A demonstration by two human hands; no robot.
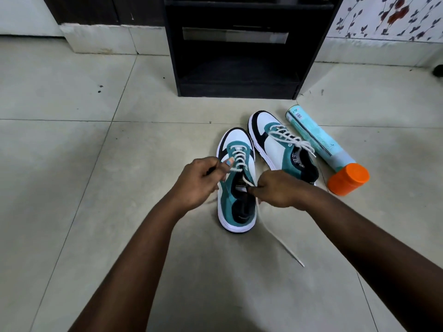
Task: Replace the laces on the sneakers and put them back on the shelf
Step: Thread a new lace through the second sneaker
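Observation:
Two white, teal and black sneakers stand on the tiled floor, toes pointing away from me. The near sneaker (pixel 236 204) is laced with a white lace (pixel 238 155) up most of its eyelets. My left hand (pixel 200 179) pinches one end of that lace at the shoe's left side. My right hand (pixel 275 188) pinches the other part of the lace over the tongue; its loose tail (pixel 280 238) trails across the floor toward me. The far sneaker (pixel 280 144) lies just to the right, fully laced, untouched.
A black shelf unit (pixel 237 46) stands straight ahead, its lower compartment open and dark. A pale blue spray can (pixel 321 146) with an orange cap (pixel 348 179) lies on the floor right of the sneakers. A wall plinth runs along the back left.

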